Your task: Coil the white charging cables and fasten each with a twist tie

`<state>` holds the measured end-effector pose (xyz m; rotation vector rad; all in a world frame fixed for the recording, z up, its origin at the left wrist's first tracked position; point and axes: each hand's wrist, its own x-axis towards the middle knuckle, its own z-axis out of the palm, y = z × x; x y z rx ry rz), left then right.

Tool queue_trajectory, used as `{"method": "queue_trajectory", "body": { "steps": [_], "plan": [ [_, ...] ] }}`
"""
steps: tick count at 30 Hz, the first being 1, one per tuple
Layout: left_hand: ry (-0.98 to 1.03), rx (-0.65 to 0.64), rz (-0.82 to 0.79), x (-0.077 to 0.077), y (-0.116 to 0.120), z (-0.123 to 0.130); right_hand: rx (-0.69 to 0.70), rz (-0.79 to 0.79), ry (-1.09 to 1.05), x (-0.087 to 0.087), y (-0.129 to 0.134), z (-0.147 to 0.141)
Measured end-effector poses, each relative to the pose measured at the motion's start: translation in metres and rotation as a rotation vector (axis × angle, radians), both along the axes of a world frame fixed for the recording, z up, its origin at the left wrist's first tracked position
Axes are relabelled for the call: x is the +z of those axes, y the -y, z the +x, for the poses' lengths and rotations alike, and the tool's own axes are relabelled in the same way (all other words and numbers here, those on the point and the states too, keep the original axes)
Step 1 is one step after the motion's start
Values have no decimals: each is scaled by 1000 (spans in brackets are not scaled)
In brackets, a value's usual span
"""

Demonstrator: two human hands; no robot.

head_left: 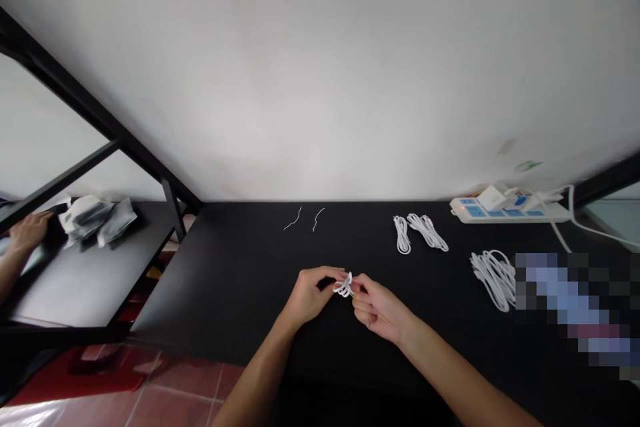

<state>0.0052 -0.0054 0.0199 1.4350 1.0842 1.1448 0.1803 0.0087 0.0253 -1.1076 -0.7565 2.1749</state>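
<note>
Near the front middle of the black table, my left hand [311, 293] pinches one side of a small coiled white cable [343, 287]. My right hand [377, 307] grips the other side, its fingers curled. The cable's loops show between my fingertips, just above the tabletop. Parts of it are hidden by my fingers. Two thin white ties, a left one [295, 219] and a right one [317, 219], lie apart on the table beyond my hands.
Two bundled white cables [428, 232] [401, 235] lie at the back right, with a larger cable bundle [494, 278] nearer. Behind is a power strip [510, 215]. A black frame [173, 207] borders the left table, where another person's hand [31, 230] is near plastic bags [90, 217].
</note>
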Motion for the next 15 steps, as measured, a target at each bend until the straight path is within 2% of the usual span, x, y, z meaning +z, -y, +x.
{"method": "queue_trajectory", "body": {
  "steps": [2, 4, 6, 8, 10, 12, 15],
  "plan": [
    [9, -6, -14, 2, 0, -1, 43, -16, 2, 4, 0, 4],
    [119, -27, -100, 4, 0, -1, 67, 108, 88, 11, 0, 11],
    [227, -52, -204, 7, 0, -1, 93, 458, 307, 17, -1, 20],
    [283, -75, -302, 8, 0, -1, 151, 928, 573, 21, -4, 29],
    [312, -103, -378, 9, 0, -1, 248, 1323, 775, 21, -8, 35],
    [319, -141, -422, 10, 1, 1, 344, 1574, 914, 17, -13, 36],
    [283, -200, -427, 11, 2, 3, 398, 1749, 1039, 8, -17, 34]
  ]
}}
